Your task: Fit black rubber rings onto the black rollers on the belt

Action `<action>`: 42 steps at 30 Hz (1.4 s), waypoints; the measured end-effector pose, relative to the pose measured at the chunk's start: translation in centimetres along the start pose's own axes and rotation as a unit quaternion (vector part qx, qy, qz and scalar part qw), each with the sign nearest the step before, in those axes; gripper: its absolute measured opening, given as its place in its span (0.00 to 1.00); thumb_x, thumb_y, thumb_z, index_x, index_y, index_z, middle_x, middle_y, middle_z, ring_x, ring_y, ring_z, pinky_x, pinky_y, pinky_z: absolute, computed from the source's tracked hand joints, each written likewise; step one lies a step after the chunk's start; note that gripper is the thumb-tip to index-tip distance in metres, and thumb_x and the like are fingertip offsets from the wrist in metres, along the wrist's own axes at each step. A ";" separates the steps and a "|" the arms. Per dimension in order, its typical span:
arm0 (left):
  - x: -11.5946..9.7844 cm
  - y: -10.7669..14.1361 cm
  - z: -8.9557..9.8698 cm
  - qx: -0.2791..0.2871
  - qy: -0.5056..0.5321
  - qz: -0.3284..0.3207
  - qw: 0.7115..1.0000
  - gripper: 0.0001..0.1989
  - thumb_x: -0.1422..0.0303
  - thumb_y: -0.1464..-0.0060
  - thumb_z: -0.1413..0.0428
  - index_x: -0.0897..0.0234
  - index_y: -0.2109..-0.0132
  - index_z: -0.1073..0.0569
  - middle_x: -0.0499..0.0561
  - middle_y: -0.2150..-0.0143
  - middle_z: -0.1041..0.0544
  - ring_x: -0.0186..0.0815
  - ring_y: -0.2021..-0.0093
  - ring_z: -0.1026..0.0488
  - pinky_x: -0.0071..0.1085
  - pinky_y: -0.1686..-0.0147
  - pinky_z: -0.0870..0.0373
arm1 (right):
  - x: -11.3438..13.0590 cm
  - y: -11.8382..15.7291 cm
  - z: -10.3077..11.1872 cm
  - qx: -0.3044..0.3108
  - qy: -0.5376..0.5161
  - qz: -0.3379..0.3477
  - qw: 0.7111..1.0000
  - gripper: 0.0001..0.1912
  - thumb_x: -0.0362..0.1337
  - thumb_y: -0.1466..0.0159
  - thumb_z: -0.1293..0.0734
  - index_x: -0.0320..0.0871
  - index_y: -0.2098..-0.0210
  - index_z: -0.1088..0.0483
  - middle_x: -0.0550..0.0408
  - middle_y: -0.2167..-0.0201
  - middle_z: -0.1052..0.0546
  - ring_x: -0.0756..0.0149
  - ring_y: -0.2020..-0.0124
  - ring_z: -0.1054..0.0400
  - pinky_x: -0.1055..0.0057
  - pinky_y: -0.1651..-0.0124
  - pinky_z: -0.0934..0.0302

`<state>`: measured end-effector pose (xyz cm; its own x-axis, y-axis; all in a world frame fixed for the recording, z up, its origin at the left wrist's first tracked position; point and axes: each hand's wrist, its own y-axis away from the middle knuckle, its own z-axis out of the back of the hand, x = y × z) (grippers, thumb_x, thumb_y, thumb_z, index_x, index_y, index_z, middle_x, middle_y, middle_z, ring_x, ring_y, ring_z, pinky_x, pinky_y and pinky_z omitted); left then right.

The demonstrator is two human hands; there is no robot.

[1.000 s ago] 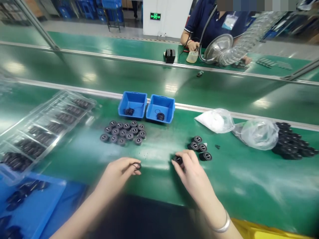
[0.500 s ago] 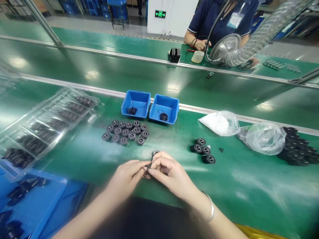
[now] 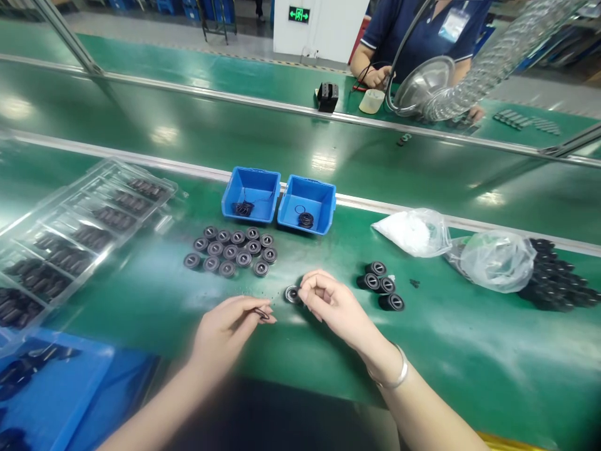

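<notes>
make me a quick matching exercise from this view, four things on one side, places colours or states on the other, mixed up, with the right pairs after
Things
1. left hand
2. right hand
3. two bins
4. long tray

Places, colours, states
A. clear, divided into compartments
B. pinching a thin black ring
C. blue, standing side by side
D. close against a lone round part, set apart from the other groups

Right pairs
1-B, 2-D, 3-C, 4-A
</notes>
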<state>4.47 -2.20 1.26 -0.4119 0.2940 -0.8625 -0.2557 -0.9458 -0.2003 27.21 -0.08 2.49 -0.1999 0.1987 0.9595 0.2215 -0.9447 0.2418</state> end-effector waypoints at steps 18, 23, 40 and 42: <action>1.2 -1.6 -1.4 0.132 -0.264 -0.377 0.878 0.13 0.81 0.38 0.52 0.75 0.50 0.26 0.64 0.44 0.24 0.47 0.38 0.32 0.49 0.40 0.32 | -2.1 -1.1 -0.3 0.031 -0.143 -0.075 0.986 0.14 0.46 0.37 0.33 0.43 0.61 0.35 0.54 0.64 0.28 0.69 0.75 0.27 0.77 0.83 0.38; 1.3 -1.8 -1.0 0.173 -0.279 -0.389 0.861 0.15 0.80 0.38 0.54 0.76 0.48 0.27 0.64 0.44 0.24 0.46 0.37 0.34 0.48 0.37 0.36 | -1.5 -1.5 -0.5 0.079 -0.215 -0.126 0.965 0.17 0.47 0.39 0.30 0.40 0.59 0.34 0.58 0.75 0.28 0.67 0.76 0.26 0.80 0.84 0.36; 1.1 -1.7 -1.0 0.177 -0.276 -0.358 0.874 0.13 0.79 0.37 0.53 0.71 0.54 0.24 0.59 0.43 0.25 0.46 0.36 0.36 0.47 0.35 0.44 | -1.9 -1.4 -1.4 0.022 -0.286 -0.147 0.947 0.13 0.40 0.39 0.32 0.37 0.60 0.24 0.60 0.81 0.29 0.78 0.84 0.41 0.79 0.80 0.47; 1.3 -1.7 -1.0 0.183 -0.278 -0.361 0.871 0.14 0.80 0.37 0.54 0.72 0.53 0.24 0.61 0.42 0.25 0.46 0.35 0.36 0.46 0.35 0.44 | -2.3 -0.6 -1.9 0.002 -0.305 -0.132 0.943 0.15 0.40 0.37 0.33 0.37 0.55 0.24 0.62 0.84 0.32 0.76 0.82 0.42 0.77 0.77 0.47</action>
<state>5.21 -0.37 0.04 -0.3620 0.9116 -0.1947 -0.8430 -0.4093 -0.3490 25.75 -0.41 -0.10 0.3369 0.5412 0.7705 0.2452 -0.8405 0.4832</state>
